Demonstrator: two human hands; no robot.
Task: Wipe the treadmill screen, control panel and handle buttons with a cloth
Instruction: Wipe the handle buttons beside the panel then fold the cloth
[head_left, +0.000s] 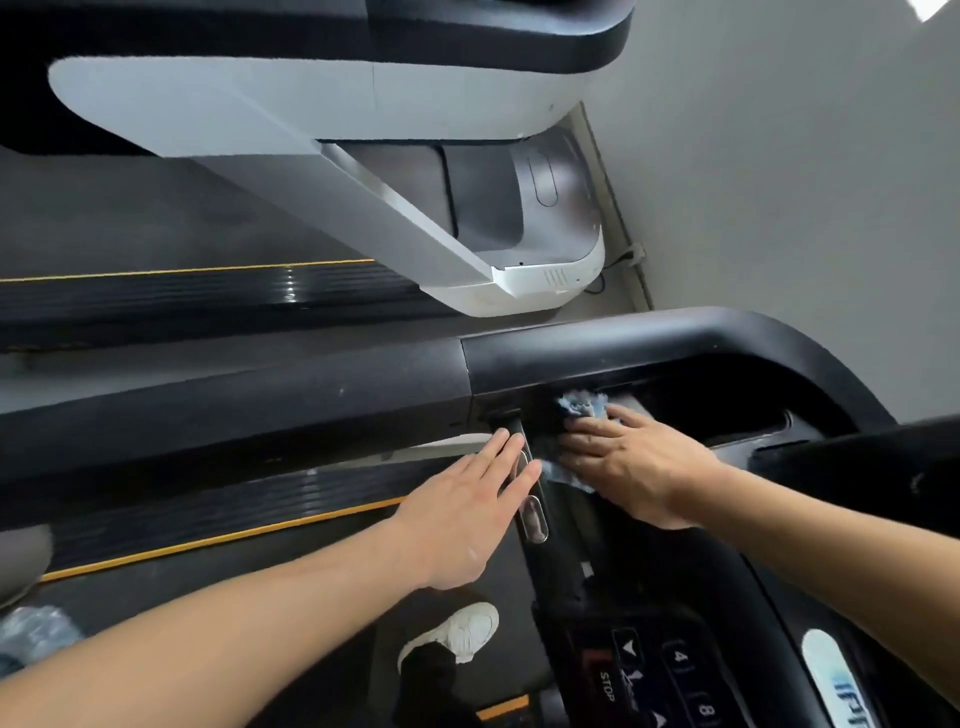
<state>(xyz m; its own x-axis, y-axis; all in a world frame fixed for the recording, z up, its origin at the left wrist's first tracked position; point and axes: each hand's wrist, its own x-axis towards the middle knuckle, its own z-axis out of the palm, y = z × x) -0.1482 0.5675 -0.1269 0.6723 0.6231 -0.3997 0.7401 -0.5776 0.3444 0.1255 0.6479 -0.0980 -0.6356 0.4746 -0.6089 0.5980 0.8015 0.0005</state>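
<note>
A blue cloth (582, 406) lies pressed flat under my right hand (631, 467) on the black console surface beside the treadmill's side handrail (260, 415). Cloth edges stick out above and below the fingers. My left hand (467, 514) rests open, fingers straight, on the short black handle bar (532, 514) with its silver grip sensor plates. The control panel (654, 675) with a STOP button, arrows and number keys shows at the bottom right. The screen is out of view.
A neighbouring treadmill (363, 104) with a white frame and a yellow-edged deck fills the upper left. A grey wall (779, 156) stands on the right. My white shoe (457, 634) stands on the belt below. A cup-holder recess (691, 400) opens right of the cloth.
</note>
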